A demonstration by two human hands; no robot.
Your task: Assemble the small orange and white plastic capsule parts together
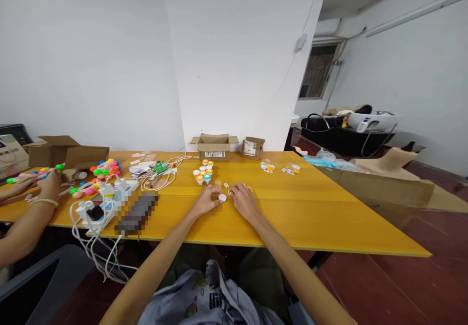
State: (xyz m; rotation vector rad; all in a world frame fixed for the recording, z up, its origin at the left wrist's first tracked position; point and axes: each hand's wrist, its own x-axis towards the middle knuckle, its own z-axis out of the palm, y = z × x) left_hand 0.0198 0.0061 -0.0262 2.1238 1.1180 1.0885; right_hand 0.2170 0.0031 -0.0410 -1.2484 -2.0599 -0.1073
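Beyond the left hand (205, 201) stands a cluster of small capped pieces (203, 172), their hard plastic-looking bodies probably light but easy to tip. The left hand has its thumb and fingertip closed on a white disc (222, 197), just at its right side; it should be light, stiff and a little slippery, best taken by opposite edges of the rim. Right of that grip, a small white piece (229, 193) lies at the fingertips of the right hand (244, 201); at this size I cannot tell whether it is pinched or merely touched. It looks thin, calling for gentle pressure at its edges.
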